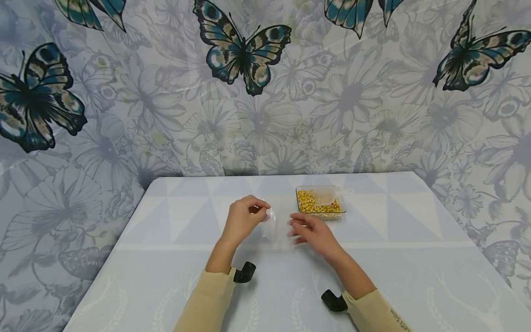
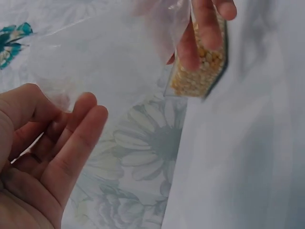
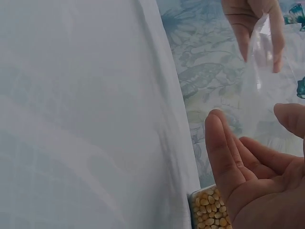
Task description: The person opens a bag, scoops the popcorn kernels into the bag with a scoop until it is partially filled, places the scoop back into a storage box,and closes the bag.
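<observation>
My left hand [image 1: 246,216] pinches a clear, thin plastic bag [image 1: 270,226] between thumb and fingertips, held above the table. In the left wrist view the bag [image 2: 109,62] spreads out from the pinched corner toward the other hand. My right hand [image 1: 313,233] is on the bag's other side, fingers loosely extended and thumb apart from them. The right wrist view has the bag [image 3: 259,86] hanging beyond these fingers. Just behind the right hand stands a clear rectangular container [image 1: 332,216] of yellow corn kernels [image 1: 307,201].
A pale translucent piece [image 1: 325,196] lies among the kernels, at the container's back right. The table [image 1: 386,276] has a pale cover with triangles and leaf prints. Behind its far edge hangs a butterfly-and-flower backdrop [image 1: 265,133]. Black mounts [image 1: 244,272] stick out at both sleeve cuffs.
</observation>
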